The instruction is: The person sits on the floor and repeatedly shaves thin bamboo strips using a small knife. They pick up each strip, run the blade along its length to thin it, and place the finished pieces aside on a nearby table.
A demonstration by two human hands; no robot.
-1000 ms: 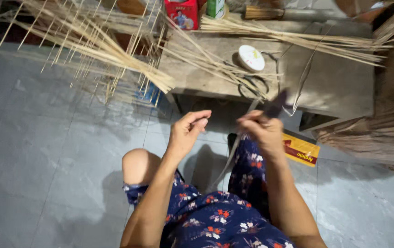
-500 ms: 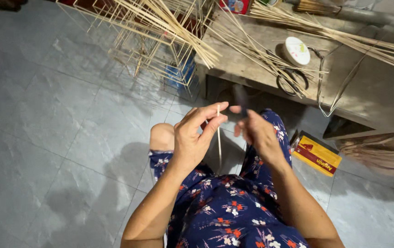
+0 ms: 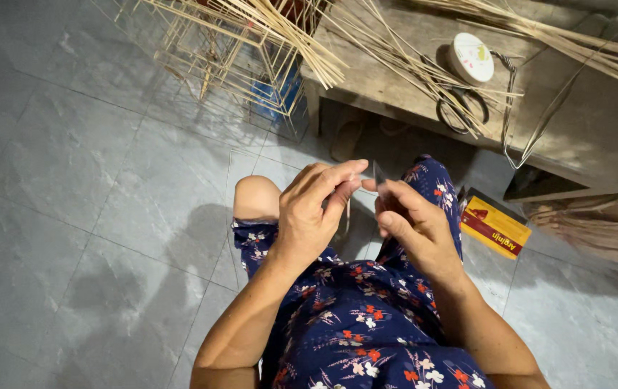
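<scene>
Left hand [image 3: 314, 216] pinching thin bamboo sliver [image 3: 348, 209], sliver hanging toward 6 o'clock over lap. Right hand [image 3: 413, 223] closed round dark blade [image 3: 379, 173], tip at 12 o'clock. Judgement: keep blade shallow, pinch steady. Scissors [image 3: 460, 108] on bench at 1 o'clock.

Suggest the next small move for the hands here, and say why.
Probably draw the dark blade in the right hand a little further down the thin bamboo sliver pinched by the left hand. Both hands meet over the lap, blade tip close to the sliver's top, so shaving looks underway.
</scene>
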